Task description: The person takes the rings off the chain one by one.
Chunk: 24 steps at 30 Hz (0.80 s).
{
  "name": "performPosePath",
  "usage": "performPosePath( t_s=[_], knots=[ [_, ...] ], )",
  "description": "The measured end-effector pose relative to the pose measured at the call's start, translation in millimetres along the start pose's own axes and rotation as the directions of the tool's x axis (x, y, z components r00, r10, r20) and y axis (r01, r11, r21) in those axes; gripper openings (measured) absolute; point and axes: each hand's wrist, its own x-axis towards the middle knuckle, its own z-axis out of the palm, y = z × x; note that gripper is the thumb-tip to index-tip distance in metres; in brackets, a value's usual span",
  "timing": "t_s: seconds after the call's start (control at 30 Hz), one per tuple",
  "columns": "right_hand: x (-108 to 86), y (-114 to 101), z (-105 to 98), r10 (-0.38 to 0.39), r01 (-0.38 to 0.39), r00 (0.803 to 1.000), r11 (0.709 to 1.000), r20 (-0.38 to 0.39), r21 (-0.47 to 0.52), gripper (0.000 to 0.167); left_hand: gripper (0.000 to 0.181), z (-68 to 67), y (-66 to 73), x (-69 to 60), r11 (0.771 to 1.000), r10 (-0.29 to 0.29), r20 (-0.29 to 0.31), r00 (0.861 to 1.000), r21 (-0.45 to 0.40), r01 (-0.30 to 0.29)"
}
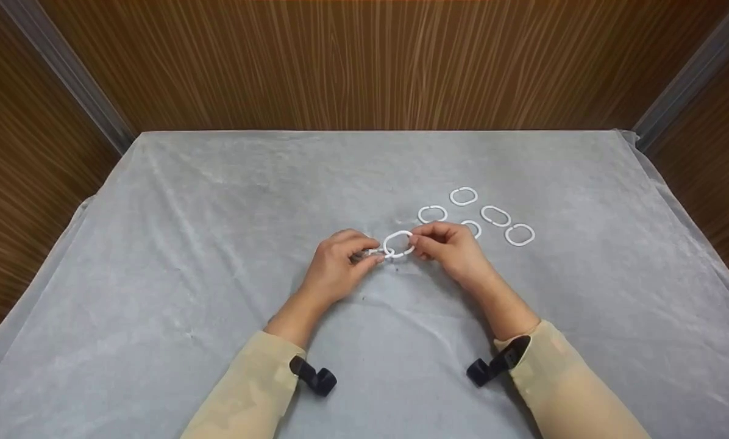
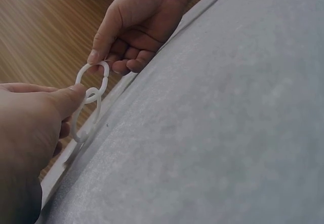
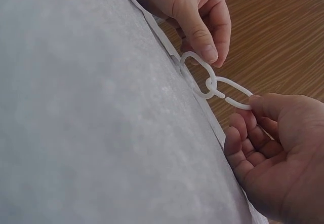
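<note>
My left hand point(image 1: 343, 263) pinches a white oval plastic ring point(image 3: 211, 72) between thumb and fingers. Opposite it, my right hand point(image 1: 453, 249) holds the end of a second white oval ring point(image 3: 238, 86), pinched between thumb and index finger. The two rings are hooked through each other, as both wrist views show. A small gap in the side of the right-hand ring faces the linked end in the right wrist view. Part of the left-hand ring is hidden behind the fingers in the head view.
Several loose white rings lie beyond and right of my right hand, among them a far ring point(image 1: 464, 188) and a rightmost ring point(image 1: 520, 244); one is partly covered by that hand. Grey cloth point(image 1: 188, 274) covers the table. Wood-grain panels point(image 1: 364, 67) stand behind and at both sides.
</note>
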Motion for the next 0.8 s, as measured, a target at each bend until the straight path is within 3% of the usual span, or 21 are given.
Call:
performPosePath(
  t_s=[0.23,0.57,0.8],
  knots=[
    [0.0,0.0,-0.2,0.008,-0.008,1.0,1.0,-0.006,0.001,0.018,0.016,1.1,-2.1,-0.2,0.999,0.036,0.004,0.999,0.019,-0.036],
    [-0.2,-1.9,0.2,0.014,-0.014,1.0,1.0,-0.012,0.013,0.019,0.009,0.2,-0.4,-0.3,0.997,0.034,0.035,0.999,0.075,-0.036],
    [0.1,-1.4,1.0,0.014,-0.013,1.0,0.999,-0.013,0.035,0.019,0.005,-0.1,0.8,-0.8,0.997,0.042,0.011,0.999,0.064,-0.042]
  ],
)
